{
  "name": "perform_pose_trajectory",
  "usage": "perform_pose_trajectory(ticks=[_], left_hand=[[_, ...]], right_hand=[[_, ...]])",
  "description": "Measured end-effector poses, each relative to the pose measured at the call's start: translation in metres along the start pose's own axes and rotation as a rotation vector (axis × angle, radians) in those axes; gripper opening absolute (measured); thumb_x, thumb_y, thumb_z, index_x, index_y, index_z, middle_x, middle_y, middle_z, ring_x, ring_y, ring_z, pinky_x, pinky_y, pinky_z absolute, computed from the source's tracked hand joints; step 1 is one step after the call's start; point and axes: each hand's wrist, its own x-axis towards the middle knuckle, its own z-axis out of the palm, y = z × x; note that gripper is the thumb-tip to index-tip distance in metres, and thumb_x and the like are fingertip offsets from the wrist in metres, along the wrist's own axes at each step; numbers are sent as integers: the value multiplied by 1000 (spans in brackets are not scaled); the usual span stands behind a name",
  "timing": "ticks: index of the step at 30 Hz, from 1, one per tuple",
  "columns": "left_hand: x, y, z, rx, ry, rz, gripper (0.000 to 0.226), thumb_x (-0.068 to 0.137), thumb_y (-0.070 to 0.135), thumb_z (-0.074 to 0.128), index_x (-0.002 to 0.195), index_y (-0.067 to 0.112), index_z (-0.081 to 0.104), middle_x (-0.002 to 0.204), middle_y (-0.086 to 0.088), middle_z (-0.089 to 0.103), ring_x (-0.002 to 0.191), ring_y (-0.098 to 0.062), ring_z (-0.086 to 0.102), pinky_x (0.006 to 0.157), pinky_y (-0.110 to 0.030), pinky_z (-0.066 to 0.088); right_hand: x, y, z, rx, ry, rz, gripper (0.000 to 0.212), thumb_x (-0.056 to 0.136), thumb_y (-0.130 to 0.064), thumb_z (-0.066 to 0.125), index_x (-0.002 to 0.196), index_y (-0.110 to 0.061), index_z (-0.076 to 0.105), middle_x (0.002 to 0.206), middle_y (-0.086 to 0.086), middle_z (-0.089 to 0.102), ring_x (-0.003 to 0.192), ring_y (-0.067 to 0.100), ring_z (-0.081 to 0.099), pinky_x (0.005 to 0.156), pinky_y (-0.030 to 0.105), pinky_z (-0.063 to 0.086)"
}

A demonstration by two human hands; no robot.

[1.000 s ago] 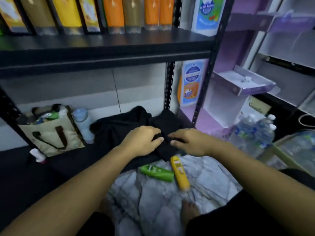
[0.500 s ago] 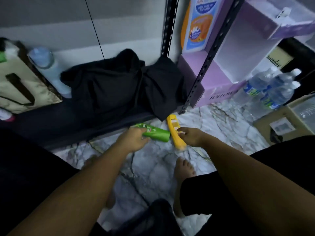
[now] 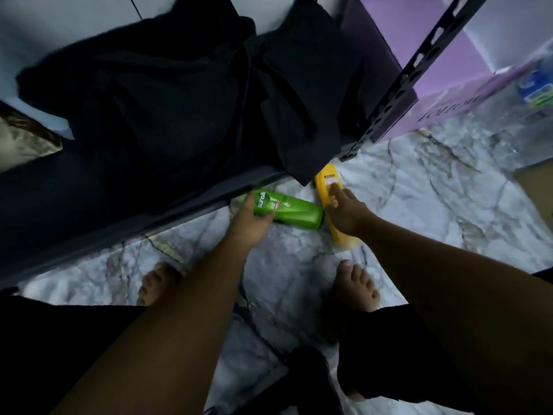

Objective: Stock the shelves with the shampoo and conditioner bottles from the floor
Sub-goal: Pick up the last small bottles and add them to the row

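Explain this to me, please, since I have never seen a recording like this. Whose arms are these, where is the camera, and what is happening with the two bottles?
There is no machine here. A person wears a wide-angle camera on the head, so the single picture looks down along their own arms to their bare feet on a marble floor. The left hand grips a green bottle that lies on its side by the edge of a low black shelf. The right hand rests on a yellow bottle just beside it, but it is unclear whether the fingers have closed round it. A black cloth is heaped on the shelf, and a purple box stands to the right.
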Motion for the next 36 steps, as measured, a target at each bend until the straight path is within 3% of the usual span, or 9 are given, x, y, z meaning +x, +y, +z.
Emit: perform_pose_trajectory(ticks=[5, 11, 17, 21, 25, 28, 31, 33, 36], left_hand=[[15, 10, 8, 234, -119, 2, 71, 103, 51, 48, 161, 44, 8, 145, -22, 52, 127, -40, 55, 106, -41, 46], [29, 6, 13, 222, -53, -20, 55, 98, 62, 47, 149, 47, 32, 128, -19, 63, 113, -41, 62, 100, -45, 51], [2, -29, 20, 278, 22, 73, 39, 95, 46, 59, 132, 42, 46, 98, -16, 68, 93, -37, 66, 84, -43, 57], [-24, -53, 25, 310, 59, 13, 60, 92, 41, 65, 146, 43, 39, 95, -16, 68, 92, -35, 67, 77, -36, 54], [-46, -65, 21, 123, 164, -117, 119, 77, 30, 84, 159, 45, -1, 113, -18, 53, 99, -34, 64, 72, -32, 48], [-44, -70, 15, -32, 193, -240, 142, 67, 21, 92, 160, 34, -15, 139, -24, 45, 117, -39, 59, 79, -34, 49], [-35, -76, 8, -143, 165, -286, 139, 59, 14, 93, 157, 31, -4, 132, -18, 54, 108, -38, 63, 73, -37, 53], [-34, -78, 1, -179, 179, -267, 119, 52, 12, 94, 143, 26, 18, 119, -14, 59, 95, -34, 65, 73, -41, 58], [-39, -78, -12, -156, 216, -229, 88, 49, 18, 95, 113, 20, 36, 104, -10, 62, 87, -33, 66, 75, -46, 60]], right_hand=[[31, -21, 4, 107, 62, 102, 80, 100, -54, 46, 161, -34, -3, 156, 23, 29, 137, 48, 37, 114, 49, 31], [24, -22, 12, -42, -17, 23, 95, 91, -42, 66, 160, -39, 1, 149, 14, 39, 128, 49, 44, 105, 51, 42], [-3, -43, 37, -335, -71, -155, 93, 89, -33, 70, 157, -37, 6, 142, 10, 40, 127, 41, 44, 92, 52, 45], [-9, -51, 46, -387, -136, -309, 94, 88, -29, 67, 159, -31, 6, 138, 13, 45, 117, 41, 52, 83, 45, 49], [-18, -59, 47, -216, -120, -424, 91, 91, -33, 63, 161, -24, 5, 135, 17, 51, 108, 42, 59, 83, 42, 50], [-27, -70, 49, 84, -134, -365, 80, 92, -33, 59, 156, -26, 11, 120, 12, 56, 99, 37, 61, 78, 38, 45], [-39, -83, 45, 441, -129, -212, 57, 86, -15, 61, 136, -24, 34, 93, 13, 60, 75, 26, 61, 62, 36, 46], [-47, -90, 40, 524, -160, -146, 49, 83, -10, 64, 125, -23, 43, 97, 15, 62, 77, 24, 61, 62, 37, 48], [-52, -95, 36, 605, -145, -69, 42, 85, -23, 72, 119, -23, 48, 103, 11, 64, 90, 26, 66, 74, 41, 54]])
